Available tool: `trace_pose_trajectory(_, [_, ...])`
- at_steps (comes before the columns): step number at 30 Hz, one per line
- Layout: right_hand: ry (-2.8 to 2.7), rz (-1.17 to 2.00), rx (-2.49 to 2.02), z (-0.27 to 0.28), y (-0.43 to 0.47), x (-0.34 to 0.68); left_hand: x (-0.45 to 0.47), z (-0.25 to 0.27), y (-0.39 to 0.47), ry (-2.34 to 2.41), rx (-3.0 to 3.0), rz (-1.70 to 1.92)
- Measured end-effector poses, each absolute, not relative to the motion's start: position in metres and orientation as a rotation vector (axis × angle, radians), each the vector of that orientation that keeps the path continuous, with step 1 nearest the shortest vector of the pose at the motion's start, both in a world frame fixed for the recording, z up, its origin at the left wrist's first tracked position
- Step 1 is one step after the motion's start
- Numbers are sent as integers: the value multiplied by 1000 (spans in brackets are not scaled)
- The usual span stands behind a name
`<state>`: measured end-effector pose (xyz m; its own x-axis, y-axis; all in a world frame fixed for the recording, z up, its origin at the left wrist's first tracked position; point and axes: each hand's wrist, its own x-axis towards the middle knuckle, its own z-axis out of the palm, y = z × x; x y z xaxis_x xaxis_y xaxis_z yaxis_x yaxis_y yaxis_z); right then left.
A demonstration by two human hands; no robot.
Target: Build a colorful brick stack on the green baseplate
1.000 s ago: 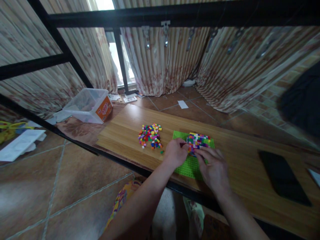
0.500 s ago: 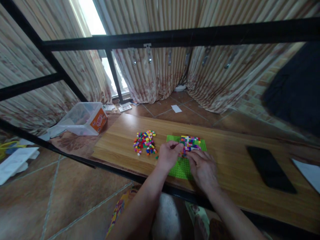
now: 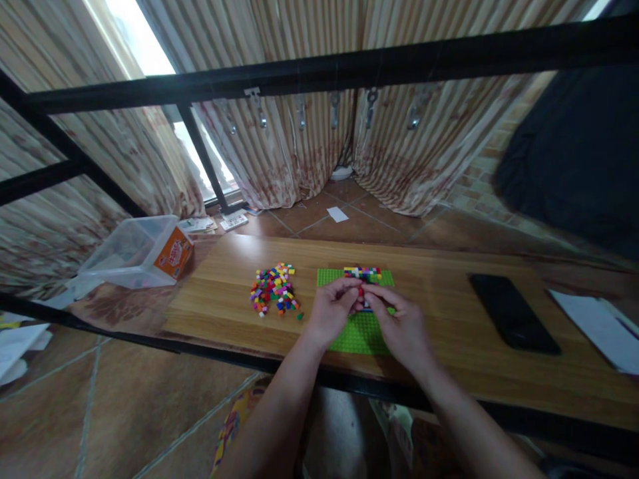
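Observation:
Over a green baseplate, my left hand and my right hand meet fingertip to fingertip. A small red brick shows between them, pinched by the closed fingers of both. Rows of multicoloured bricks stand on the far part of the plate, and my hands hide the rest of that built area. To the left of the plate, a loose pile of small coloured bricks lies on the wooden table. A single green brick sits at the pile's near right edge.
A black phone-like slab and white paper lie on the wooden table to the right. On the floor at left stands a clear plastic bin with an orange label. A black metal rail crosses above the table's far side.
My hands have come together above the built bricks, and a red brick now shows between the fingertips. The camera view has turned a little to the right.

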<state>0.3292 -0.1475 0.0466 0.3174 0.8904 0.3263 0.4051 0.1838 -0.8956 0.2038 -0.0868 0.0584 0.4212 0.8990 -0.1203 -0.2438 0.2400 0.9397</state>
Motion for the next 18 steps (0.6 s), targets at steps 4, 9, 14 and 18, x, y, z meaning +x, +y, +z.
trace_pose_trajectory(4, [-1257, 623, -1383, 44, -145, 332, 204, 58, -89, 745, 1073, 884])
trace_pose_trajectory(9, [-1227, 652, -1390, 41, -143, 343, 203, 57, -87, 777, 1098, 873])
trace_pose_trajectory(14, [-1391, 366, -1556, 34, -142, 354, 198, 45, -74, 1064, 1149, 1004])
trace_pose_trajectory(18, [-1543, 220, -1634, 26, -138, 354, 193, 34, -69, 1236, 1372, 938])
